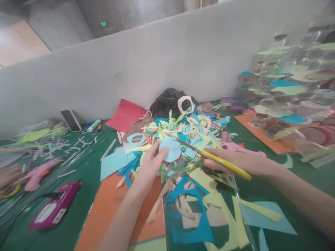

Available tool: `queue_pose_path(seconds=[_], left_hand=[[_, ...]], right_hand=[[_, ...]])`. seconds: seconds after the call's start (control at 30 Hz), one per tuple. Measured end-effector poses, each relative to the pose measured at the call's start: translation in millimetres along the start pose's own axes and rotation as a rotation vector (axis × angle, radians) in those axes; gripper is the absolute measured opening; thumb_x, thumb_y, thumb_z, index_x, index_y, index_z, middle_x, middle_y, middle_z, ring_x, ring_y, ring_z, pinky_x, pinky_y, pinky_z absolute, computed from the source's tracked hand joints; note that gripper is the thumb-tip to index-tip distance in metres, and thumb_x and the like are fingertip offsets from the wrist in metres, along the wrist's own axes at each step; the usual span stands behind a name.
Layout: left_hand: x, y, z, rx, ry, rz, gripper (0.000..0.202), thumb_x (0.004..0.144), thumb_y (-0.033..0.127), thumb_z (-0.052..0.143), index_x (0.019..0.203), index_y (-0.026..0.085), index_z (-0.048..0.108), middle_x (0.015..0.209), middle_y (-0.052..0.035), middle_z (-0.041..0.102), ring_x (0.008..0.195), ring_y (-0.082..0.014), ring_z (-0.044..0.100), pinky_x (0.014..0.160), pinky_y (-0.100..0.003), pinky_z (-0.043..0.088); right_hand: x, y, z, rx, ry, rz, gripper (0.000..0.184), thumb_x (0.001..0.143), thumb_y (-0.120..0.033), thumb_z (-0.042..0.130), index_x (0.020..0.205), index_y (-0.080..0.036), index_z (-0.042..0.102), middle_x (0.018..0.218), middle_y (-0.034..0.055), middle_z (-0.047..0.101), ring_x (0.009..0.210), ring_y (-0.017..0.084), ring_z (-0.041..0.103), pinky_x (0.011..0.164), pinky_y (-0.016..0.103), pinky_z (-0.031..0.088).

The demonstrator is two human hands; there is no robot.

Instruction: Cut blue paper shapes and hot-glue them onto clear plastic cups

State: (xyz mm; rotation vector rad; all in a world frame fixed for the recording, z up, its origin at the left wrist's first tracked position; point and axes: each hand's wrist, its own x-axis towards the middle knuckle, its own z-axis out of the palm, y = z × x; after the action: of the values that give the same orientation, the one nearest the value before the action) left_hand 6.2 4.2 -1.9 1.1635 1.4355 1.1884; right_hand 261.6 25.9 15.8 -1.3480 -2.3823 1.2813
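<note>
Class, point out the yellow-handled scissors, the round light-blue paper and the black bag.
Yellow-handled scissors point(214, 159): head view, on the yellow handle.
Round light-blue paper point(172, 149): head view, middle of its face.
Black bag point(166, 104): head view, on its crumpled front.

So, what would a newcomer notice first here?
Probably the heap of colourful paper scraps in the centre, where the left hand holds a light-blue paper disc and the right hand yellow-handled scissors. Next, the pile of clear containers layered with coloured paper, far right, then the black bag behind the heap.
</note>
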Motion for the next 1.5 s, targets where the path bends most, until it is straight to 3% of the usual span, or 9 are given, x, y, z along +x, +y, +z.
queue_pose_path(seconds=[0.17,0.47,0.57,0.7,0.93,1.07,1.33,1.5], left_hand=[[2,-3,-1.4,0.026,-0.139,0.011,0.038,0.084,0.042,0.063,0.118,0.025,0.068,0.103,-0.0028,0.071,0.083,-0.0174,0.06,0.068,-0.024,0.046],[2,-2,-0.4,0.056,-0.145,0.005,0.042,0.084,0.043,0.064,0.12,0.021,0.068,0.102,-0.0043,0.072,0.08,-0.0173,0.059,0.07,-0.026,0.046],[1,-1,-0.9,0.081,-0.143,0.016,0.04,0.085,0.043,0.064,0.119,0.021,0.069,0.102,-0.0038,0.072,0.084,-0.0179,0.06,0.072,-0.025,0.046],[-3,4,0.3,0.116,-0.145,0.001,0.042,0.086,0.042,0.063,0.122,0.021,0.068,0.103,-0.0038,0.072,0.082,-0.017,0.06,0.069,-0.025,0.046],[0,1,-0.3,0.088,-0.148,0.007,0.042,0.086,0.041,0.064,0.123,0.022,0.066,0.108,-0.0035,0.073,0.086,-0.0168,0.062,0.075,-0.025,0.048],[2,-4,-3.0,0.148,-0.136,0.016,0.042,0.085,0.043,0.064,0.121,0.022,0.067,0.108,-0.0038,0.073,0.086,-0.0178,0.063,0.074,-0.026,0.048],[5,-5,-1.6,0.14,-0.118,0.06,0.043,0.085,0.042,0.064,0.124,0.023,0.064,0.116,-0.005,0.071,0.095,-0.0194,0.065,0.079,-0.027,0.05],[6,-5,0.9,0.2,-0.017,0.072,0.045,0.083,0.045,0.064,0.12,0.02,0.06,0.11,-0.0079,0.068,0.08,-0.0173,0.064,0.06,-0.025,0.052]], right_hand=[[3,0,1,-0.019,0.038,-0.009,0.051,0.085,-0.073,0.047,0.088,-0.023,0.057,0.073,0.0,0.055,0.062,0.017,0.05,0.055,0.029,0.039],[6,10,-1,-0.168,0.034,-0.106,0.049,0.093,-0.068,0.037,0.077,-0.023,0.044,0.07,-0.0024,0.046,0.06,0.014,0.039,0.058,0.031,0.033],[5,12,-2,-0.188,0.066,-0.177,0.047,0.096,-0.064,0.035,0.075,-0.023,0.044,0.068,-0.0024,0.044,0.06,0.014,0.036,0.061,0.033,0.032],[4,20,-3,-0.178,0.03,-0.166,0.045,0.096,-0.063,0.036,0.077,-0.023,0.045,0.066,-0.0036,0.044,0.059,0.014,0.036,0.062,0.033,0.035],[1,21,-7,-0.058,-0.028,-0.169,0.044,0.095,-0.064,0.041,0.079,-0.023,0.047,0.064,-0.0062,0.041,0.051,0.009,0.036,0.05,0.027,0.034],[2,23,-5,-0.027,-0.057,-0.105,0.043,0.092,-0.063,0.047,0.08,-0.023,0.05,0.065,-0.0059,0.046,0.051,0.008,0.038,0.049,0.025,0.034],[12,35,-1,-0.102,-0.018,0.009,0.052,0.088,-0.074,0.044,0.077,-0.023,0.047,0.059,-0.0058,0.045,0.048,0.01,0.04,0.046,0.025,0.03],[12,28,0,-0.039,0.028,0.08,0.054,0.084,-0.075,0.049,0.073,-0.023,0.047,0.055,-0.0061,0.041,0.046,0.01,0.039,0.044,0.023,0.025]])
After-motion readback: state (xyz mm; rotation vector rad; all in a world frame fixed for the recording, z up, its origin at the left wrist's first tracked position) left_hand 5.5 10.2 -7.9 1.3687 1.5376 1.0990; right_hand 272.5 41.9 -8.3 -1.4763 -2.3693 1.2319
